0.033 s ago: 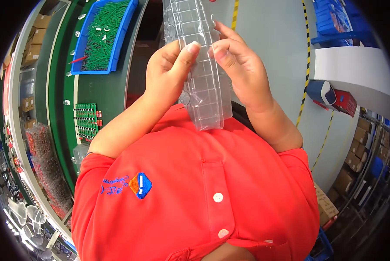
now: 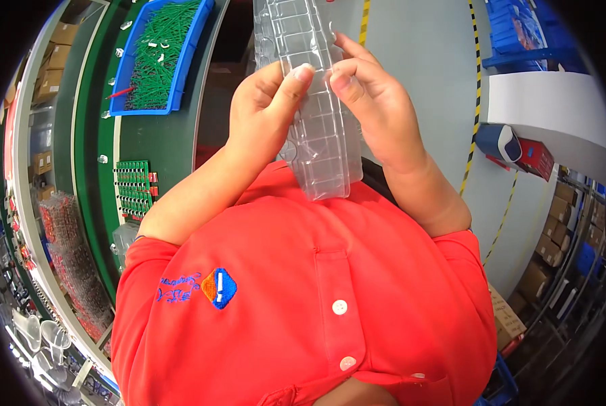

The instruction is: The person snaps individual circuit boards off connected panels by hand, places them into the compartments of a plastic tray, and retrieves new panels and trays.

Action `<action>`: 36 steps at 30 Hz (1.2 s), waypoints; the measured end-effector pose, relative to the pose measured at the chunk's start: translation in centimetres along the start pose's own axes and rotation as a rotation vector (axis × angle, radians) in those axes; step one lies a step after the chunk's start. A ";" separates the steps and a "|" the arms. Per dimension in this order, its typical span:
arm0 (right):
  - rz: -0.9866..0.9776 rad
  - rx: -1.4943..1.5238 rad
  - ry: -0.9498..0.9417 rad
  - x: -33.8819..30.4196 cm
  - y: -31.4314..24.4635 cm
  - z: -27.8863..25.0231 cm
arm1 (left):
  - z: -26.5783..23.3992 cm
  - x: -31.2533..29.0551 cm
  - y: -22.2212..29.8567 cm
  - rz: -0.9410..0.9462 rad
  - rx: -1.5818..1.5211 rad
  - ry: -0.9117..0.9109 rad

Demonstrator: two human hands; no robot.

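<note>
A long clear plastic blister tray, moulded into a row of compartments, is held up in front of my red shirt. Its lower end touches or nearly touches the shirt, and its far end runs out past the top of the view. My left hand is closed on the tray's left side, thumb lying on the ribbed face. My right hand pinches the right edge between thumb and fingers, at about the same height. The fingers behind the tray are partly hidden.
Left, on a green workbench, stand a blue bin of green wire-like parts and a green circuit board panel. Farther left are stacked clear trays with parts. Right, across a grey floor with striped tape, are a blue-and-red box and shelved cartons.
Almost nothing differs. Both hands and the plastic tray have shifted very slightly, with the tray's lower end a touch to the right.
</note>
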State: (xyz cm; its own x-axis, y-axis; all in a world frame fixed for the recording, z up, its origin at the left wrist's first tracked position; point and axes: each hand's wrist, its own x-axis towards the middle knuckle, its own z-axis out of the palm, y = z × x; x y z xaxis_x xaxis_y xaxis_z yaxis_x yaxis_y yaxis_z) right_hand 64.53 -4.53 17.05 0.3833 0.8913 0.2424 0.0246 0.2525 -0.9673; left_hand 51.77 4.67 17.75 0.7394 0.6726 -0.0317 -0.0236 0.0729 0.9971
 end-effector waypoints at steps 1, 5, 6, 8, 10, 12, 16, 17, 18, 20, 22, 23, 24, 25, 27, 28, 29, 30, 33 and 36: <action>0.094 0.048 0.044 -0.1 -0.2 0.2 | 0.4 0.0 -0.2 -0.009 -0.031 0.008; 0.233 0.217 0.106 0.1 0.4 0.3 | 0.3 0.2 -1.5 -0.040 -0.032 0.020; 0.235 0.216 0.104 0.1 0.5 0.2 | 0.3 0.2 -1.8 -0.040 -0.034 0.022; 0.312 0.355 0.072 0.2 0.8 -0.3 | 0.3 0.3 -2.1 -0.045 -0.056 -0.022; 0.308 0.333 0.074 0.2 1.5 -1.0 | 0.1 0.2 -2.4 -0.069 -0.065 -0.016; 0.300 0.314 0.074 0.3 2.5 -2.3 | -0.2 0.1 -2.3 -0.089 -0.071 -0.009; 0.493 0.239 0.364 0.2 4.0 -9.1 | -2.3 -0.9 0.2 -0.023 -0.038 0.411; 0.487 0.275 0.421 -0.3 5.8 -13.3 | -4.8 -0.9 0.3 -0.246 -0.239 0.534; 0.483 0.315 0.471 -1.5 7.8 -17.5 | -7.5 -0.6 1.1 -0.164 -0.206 0.529; 0.470 0.298 0.538 -4.6 8.9 -22.4 | -13.1 -0.9 1.4 0.106 -0.578 0.008; 0.414 0.351 0.582 -8.6 9.2 -27.7 | -14.2 -2.2 3.7 0.031 -0.435 0.340; 0.376 0.320 0.654 -10.2 8.1 -29.1 | -15.7 -2.7 4.3 0.067 -0.480 0.092; 0.343 0.287 0.730 -11.8 6.3 -29.6 | -16.6 -3.3 5.0 0.093 -0.523 -0.158; 0.288 0.251 0.745 -12.7 4.8 -29.5 | -16.1 -4.2 5.3 0.080 -0.427 0.040; 0.223 0.221 0.755 -14.4 3.3 -30.5 | -14.7 -4.4 5.2 0.152 -0.134 0.141; 0.180 0.167 0.794 -15.4 3.0 -31.4 | -14.3 -4.2 5.1 0.156 -0.065 0.067; 0.132 0.103 0.851 -16.6 2.8 -31.8 | -12.5 -3.8 5.3 0.053 0.100 0.181; 0.128 0.109 0.857 -17.4 2.6 -31.9 | -10.2 -3.9 5.9 -0.049 0.273 0.305; 0.049 0.016 1.074 -19.1 1.3 -31.1 | -7.7 -1.7 4.2 0.098 0.409 -0.185; 0.069 0.015 1.148 -21.9 0.2 -31.7 | -5.9 1.4 1.2 0.045 0.488 -0.203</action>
State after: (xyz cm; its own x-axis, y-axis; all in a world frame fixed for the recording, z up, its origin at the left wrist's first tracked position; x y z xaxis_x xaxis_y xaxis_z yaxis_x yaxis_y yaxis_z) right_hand 85.42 -35.90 9.18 0.9989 0.0366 -0.0297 -0.0373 0.2281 -0.9729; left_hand 48.80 10.02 18.51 0.8614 0.5075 -0.0219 0.2218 -0.3369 0.9150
